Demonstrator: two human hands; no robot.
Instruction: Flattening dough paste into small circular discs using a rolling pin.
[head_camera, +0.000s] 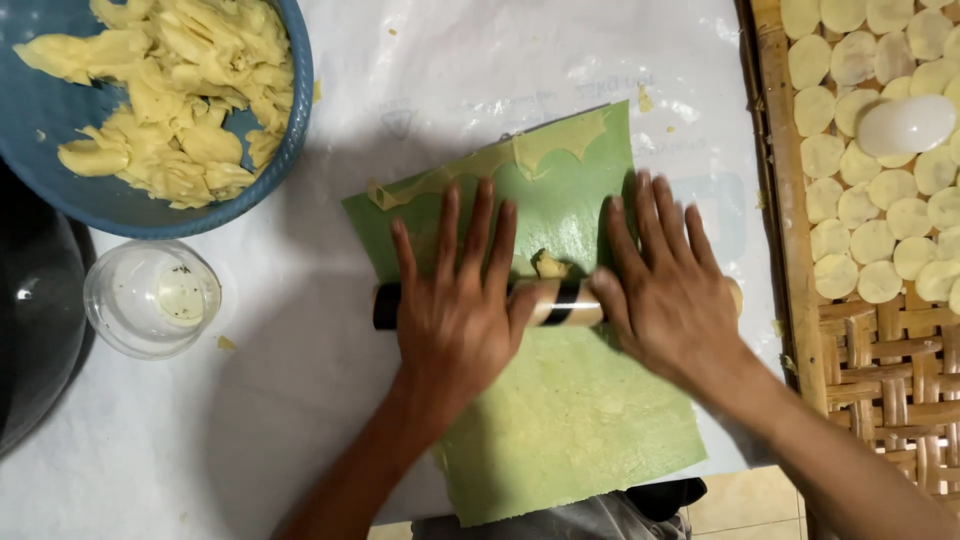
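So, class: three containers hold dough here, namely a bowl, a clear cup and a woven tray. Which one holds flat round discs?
The woven tray at right; the blue bowl holds ragged scraps.

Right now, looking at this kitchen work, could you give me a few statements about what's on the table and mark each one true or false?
1. Both hands press flat on a rolling pin. True: the left hand and the right hand rest on it, fingers spread.
2. The rolling pin lies on a green sheet. True.
3. The blue bowl is empty. False: it holds a heap of pale yellow dough scraps.
4. The round dough discs sit on a metal tray. False: they lie on a woven bamboo tray at the right.
5. A small clear glass container stands below the blue bowl. True.
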